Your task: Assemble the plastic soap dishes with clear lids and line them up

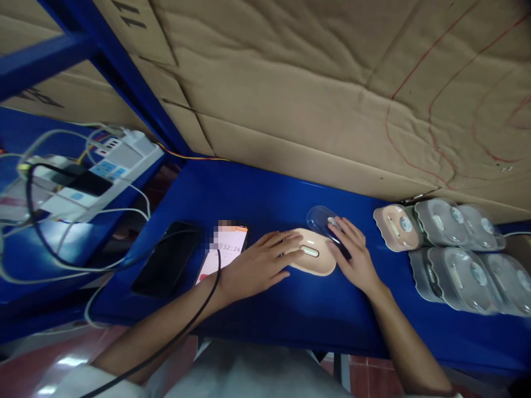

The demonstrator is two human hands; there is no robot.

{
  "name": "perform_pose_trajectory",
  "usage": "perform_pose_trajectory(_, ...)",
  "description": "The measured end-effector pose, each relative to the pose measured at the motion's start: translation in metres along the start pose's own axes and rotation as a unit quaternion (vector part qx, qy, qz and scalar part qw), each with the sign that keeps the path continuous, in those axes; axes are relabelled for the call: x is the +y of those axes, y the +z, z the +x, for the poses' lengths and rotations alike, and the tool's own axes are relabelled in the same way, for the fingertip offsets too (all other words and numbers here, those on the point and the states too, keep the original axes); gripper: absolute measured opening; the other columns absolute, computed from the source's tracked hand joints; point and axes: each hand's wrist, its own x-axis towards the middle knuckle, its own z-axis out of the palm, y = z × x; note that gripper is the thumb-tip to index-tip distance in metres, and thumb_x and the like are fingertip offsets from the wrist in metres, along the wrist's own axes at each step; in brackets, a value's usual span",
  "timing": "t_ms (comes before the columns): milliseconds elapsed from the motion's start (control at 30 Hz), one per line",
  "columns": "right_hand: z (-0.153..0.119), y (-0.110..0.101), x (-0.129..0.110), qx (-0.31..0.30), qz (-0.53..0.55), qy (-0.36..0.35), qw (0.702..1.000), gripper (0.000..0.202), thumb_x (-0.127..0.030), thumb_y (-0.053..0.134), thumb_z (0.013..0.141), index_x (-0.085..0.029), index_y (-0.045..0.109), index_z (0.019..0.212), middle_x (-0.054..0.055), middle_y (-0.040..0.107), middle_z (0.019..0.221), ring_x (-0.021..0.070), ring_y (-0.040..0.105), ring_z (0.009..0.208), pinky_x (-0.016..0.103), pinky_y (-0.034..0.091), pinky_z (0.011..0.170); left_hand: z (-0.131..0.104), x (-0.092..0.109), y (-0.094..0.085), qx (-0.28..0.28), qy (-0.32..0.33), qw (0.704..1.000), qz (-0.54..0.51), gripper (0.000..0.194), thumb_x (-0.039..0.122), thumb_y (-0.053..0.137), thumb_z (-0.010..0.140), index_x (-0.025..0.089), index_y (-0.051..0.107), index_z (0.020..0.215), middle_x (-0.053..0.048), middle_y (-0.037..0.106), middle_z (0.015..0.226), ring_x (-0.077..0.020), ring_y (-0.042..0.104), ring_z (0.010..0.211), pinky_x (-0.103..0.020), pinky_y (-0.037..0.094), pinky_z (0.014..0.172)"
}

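A peach soap dish (317,264) lies on the blue table, with a small pale oval piece (310,251) in its middle. My left hand (265,260) reaches over the dish's left side, fingers stretched out and apart; any contact with the rim is hard to make out. Just beyond the dish's upper right edge is a clear plastic lid (318,216) bearing a round label. My right hand (352,254) grips this lid, fingers over its right side and thumb near the dish's rim. Part of the lid is hidden under that hand.
Several lidded soap boxes (468,279), grey and one peach, stand stacked at the right. Left of my hands lie a lit phone (224,246) and a dark phone (168,260). A black cable crosses my left forearm. Power strips (120,160) and cardboard (290,110) border the table.
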Motion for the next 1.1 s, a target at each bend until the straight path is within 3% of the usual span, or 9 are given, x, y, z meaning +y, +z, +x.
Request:
perform_pose_trajectory(100,0.0,0.001,-0.015,0.011,-0.018,-0.044,0.999,0.048,-0.031,0.059,0.107,-0.03,0.055,0.155,0.01,0.065,0.151,0.0309,0.055,0.146,0.056,0.039,0.121,0.001,0.0,0.0,-0.011,0.014,1.0,0.013,0.032,0.029,0.071,0.101,0.021,0.063,0.132,-0.008,0.066,0.148,-0.0308,0.054,0.144,-0.046,0.045,0.116)
perform_pose_trajectory(233,0.002,0.01,-0.045,-0.084,-0.047,-0.128,0.987,0.052,-0.049,0.064,0.105,-0.024,0.058,0.151,0.01,0.073,0.14,0.0283,0.065,0.132,0.053,0.032,0.123,0.0,-0.004,-0.001,0.002,0.018,0.999,0.032,0.013,0.022,0.066,0.104,0.02,0.067,0.117,-0.006,0.071,0.135,-0.0288,0.059,0.134,-0.042,0.049,0.103)
perform_pose_trajectory(400,0.007,0.012,-0.052,-0.071,-0.068,-0.149,0.984,0.042,-0.04,0.062,0.108,-0.022,0.061,0.146,0.008,0.077,0.134,0.0234,0.07,0.124,0.048,0.031,0.121,0.001,-0.004,-0.004,0.066,0.01,0.997,0.033,0.012,0.017,0.059,0.105,0.017,0.068,0.113,-0.01,0.069,0.124,-0.0278,0.063,0.122,-0.041,0.05,0.098)
perform_pose_trajectory(533,0.004,0.005,-0.044,-0.067,-0.042,-0.131,0.988,0.036,-0.038,0.062,0.108,-0.027,0.064,0.143,0.004,0.076,0.136,0.0219,0.071,0.122,0.046,0.034,0.119,0.002,0.003,-0.006,0.057,0.021,0.998,0.016,0.013,0.025,0.058,0.108,0.018,0.069,0.104,-0.007,0.069,0.105,-0.0232,0.065,0.099,-0.038,0.05,0.089)
perform_pose_trajectory(600,0.002,0.003,-0.04,-0.049,-0.032,-0.1,0.993,0.034,-0.036,0.062,0.108,-0.03,0.067,0.14,0.003,0.078,0.133,0.0219,0.073,0.119,0.045,0.037,0.117,0.003,0.005,-0.006,0.027,0.031,0.999,0.021,0.013,0.03,0.065,0.105,0.019,0.069,0.111,-0.008,0.069,0.112,-0.0246,0.065,0.103,-0.039,0.049,0.093)
perform_pose_trajectory(700,0.001,0.002,-0.033,0.029,-0.026,-0.012,0.999,0.026,-0.036,0.059,0.109,-0.029,0.075,0.128,0.004,0.082,0.118,0.0239,0.076,0.11,0.046,0.044,0.11,0.003,0.005,-0.002,-0.013,0.029,0.999,0.04,0.029,0.034,0.076,0.098,0.02,0.067,0.122,-0.009,0.067,0.13,-0.0287,0.062,0.119,-0.042,0.046,0.101)
perform_pose_trajectory(767,0.003,0.002,-0.027,0.06,-0.039,0.03,0.997,0.026,-0.038,0.058,0.109,-0.027,0.077,0.124,0.006,0.082,0.117,0.0253,0.076,0.111,0.046,0.044,0.107,0.002,0.003,0.0,-0.034,0.03,0.998,0.038,0.027,0.034,0.077,0.097,0.02,0.067,0.118,-0.008,0.068,0.129,-0.0283,0.061,0.119,-0.042,0.044,0.102)
perform_pose_trajectory(900,0.006,0.005,-0.017,0.032,-0.088,0.034,0.995,0.029,-0.036,0.062,0.108,-0.029,0.072,0.134,0.007,0.075,0.137,0.026,0.069,0.127,0.048,0.039,0.114,0.0,0.002,0.0,-0.048,0.043,0.998,0.026,0.013,0.029,0.076,0.099,0.02,0.066,0.101,-0.004,0.07,0.11,-0.0249,0.062,0.109,-0.04,0.043,0.096)
perform_pose_trajectory(1100,0.006,0.007,-0.016,0.004,-0.075,0.0,0.997,0.036,-0.03,0.056,0.109,-0.03,0.065,0.144,0.006,0.067,0.149,0.0252,0.059,0.141,0.047,0.037,0.12,-0.002,-0.003,-0.003,-0.043,0.027,0.998,0.025,0.012,0.027,0.075,0.099,0.02,0.066,0.102,-0.004,0.068,0.107,-0.0245,0.062,0.105,-0.04,0.043,0.095)
